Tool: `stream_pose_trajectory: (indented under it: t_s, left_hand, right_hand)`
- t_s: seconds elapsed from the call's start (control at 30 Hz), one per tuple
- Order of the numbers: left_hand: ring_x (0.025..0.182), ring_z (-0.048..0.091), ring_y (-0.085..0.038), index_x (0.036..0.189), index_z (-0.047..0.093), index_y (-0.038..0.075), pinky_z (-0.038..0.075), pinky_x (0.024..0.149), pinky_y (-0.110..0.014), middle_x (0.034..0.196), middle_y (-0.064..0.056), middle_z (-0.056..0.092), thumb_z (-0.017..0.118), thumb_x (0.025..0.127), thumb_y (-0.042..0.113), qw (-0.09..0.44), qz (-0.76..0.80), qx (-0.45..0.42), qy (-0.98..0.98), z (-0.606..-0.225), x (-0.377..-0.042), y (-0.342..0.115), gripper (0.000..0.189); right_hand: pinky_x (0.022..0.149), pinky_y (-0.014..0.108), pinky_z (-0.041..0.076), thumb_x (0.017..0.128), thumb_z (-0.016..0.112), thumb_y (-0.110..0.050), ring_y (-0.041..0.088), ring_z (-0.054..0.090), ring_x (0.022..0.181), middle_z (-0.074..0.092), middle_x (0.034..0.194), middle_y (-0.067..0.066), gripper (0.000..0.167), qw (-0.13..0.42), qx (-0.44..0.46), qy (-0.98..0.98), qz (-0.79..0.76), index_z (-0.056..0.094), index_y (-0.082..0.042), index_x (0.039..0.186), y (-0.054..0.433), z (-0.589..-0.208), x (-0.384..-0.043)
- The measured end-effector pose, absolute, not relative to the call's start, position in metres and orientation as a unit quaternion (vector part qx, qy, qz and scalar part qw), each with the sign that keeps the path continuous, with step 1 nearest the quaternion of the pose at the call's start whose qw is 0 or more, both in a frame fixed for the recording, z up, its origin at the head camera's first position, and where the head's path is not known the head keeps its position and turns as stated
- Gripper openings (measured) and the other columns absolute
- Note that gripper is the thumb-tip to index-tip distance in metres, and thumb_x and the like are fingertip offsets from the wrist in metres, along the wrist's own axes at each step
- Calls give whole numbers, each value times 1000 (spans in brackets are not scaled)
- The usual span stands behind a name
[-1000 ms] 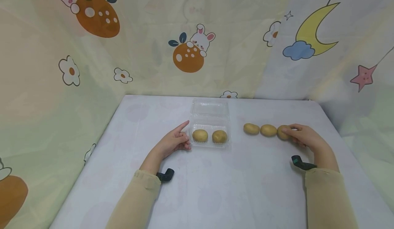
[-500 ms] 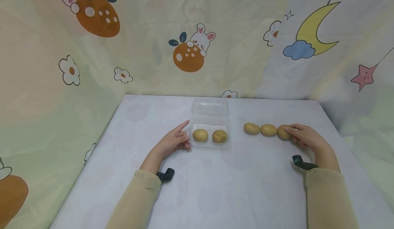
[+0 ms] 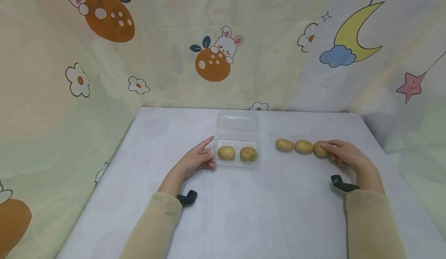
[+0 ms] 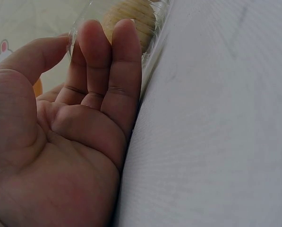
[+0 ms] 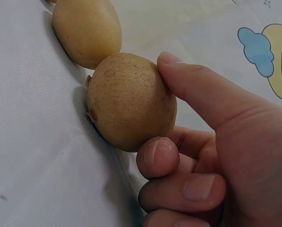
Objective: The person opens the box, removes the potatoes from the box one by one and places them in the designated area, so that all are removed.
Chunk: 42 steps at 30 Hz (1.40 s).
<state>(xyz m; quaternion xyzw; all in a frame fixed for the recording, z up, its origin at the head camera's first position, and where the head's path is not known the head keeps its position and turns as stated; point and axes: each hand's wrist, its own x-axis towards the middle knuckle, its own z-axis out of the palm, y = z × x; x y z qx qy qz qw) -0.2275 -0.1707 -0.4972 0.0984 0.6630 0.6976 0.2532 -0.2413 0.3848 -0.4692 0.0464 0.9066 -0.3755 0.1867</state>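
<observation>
A clear plastic clamshell box (image 3: 238, 136) lies with its lid folded back, two potatoes in its near half: a left one (image 3: 226, 153) and a right one (image 3: 248, 154). My left hand (image 3: 195, 160) holds the box by its left rim, thumb tip on the plastic edge and index finger stretched along the side. To the right, three potatoes form a row: an outer left potato (image 3: 284, 145), a middle potato (image 3: 304, 146) and the right-end potato (image 5: 131, 101). My right hand (image 3: 345, 154) grips the right-end one between thumb and fingers, low at the tabletop.
A white cloth covers the table (image 3: 244, 208). Behind and at the sides hangs a curtain (image 3: 167, 50) printed with rabbits, fruit and a moon. Dark wrist cameras sit on the left wrist (image 3: 187, 198) and the right wrist (image 3: 343, 183).
</observation>
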Motion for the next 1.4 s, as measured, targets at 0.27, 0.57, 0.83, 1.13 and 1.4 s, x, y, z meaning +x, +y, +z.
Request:
stream_pose_trajectory:
  t_s: [0.27, 0.57, 0.83, 1.13, 1.4]
  left_hand:
    - [76, 67, -18, 159, 18, 27, 60, 84, -38, 84, -6, 64, 56, 99, 6, 254, 698, 100, 662, -489, -223, -170, 74]
    - [75, 67, -19, 157, 22, 33, 60, 83, -39, 84, -6, 64, 58, 99, 9, 252, 700, 87, 663, -504, -230, -171, 73]
    - [76, 68, -20, 156, 26, 36, 60, 84, -40, 85, -7, 65, 61, 97, 11, 247, 700, 87, 664, -505, -229, -170, 73]
    - [76, 67, -19, 156, 26, 35, 60, 85, -41, 85, -7, 65, 60, 97, 10, 243, 699, 89, 666, -504, -229, -171, 73]
    - [76, 67, -19, 157, 24, 34, 60, 84, -41, 85, -7, 64, 60, 97, 9, 242, 696, 88, 671, -503, -229, -171, 73]
  right_hand:
    - [52, 31, 40, 92, 54, -65, 11, 42, 53, 51, 71, -3, 78, 188, 44, 898, -397, 44, -6, 142, 385, -470, -240]
    - [54, 31, 40, 92, 54, -65, 12, 42, 54, 51, 72, -2, 76, 190, 48, 898, -393, 45, -7, 140, 384, -469, -238]
    - [52, 32, 40, 92, 53, -65, 12, 42, 53, 50, 71, -2, 75, 183, 41, 897, -400, 47, -6, 139, 384, -469, -237]
    - [55, 32, 40, 90, 52, -69, 12, 44, 55, 52, 73, -2, 78, 179, 54, 903, -387, 46, -9, 139, 384, -470, -240]
    - [55, 32, 40, 91, 52, -68, 12, 44, 54, 54, 71, -2, 77, 174, 47, 909, -377, 47, -8, 139, 380, -468, -241]
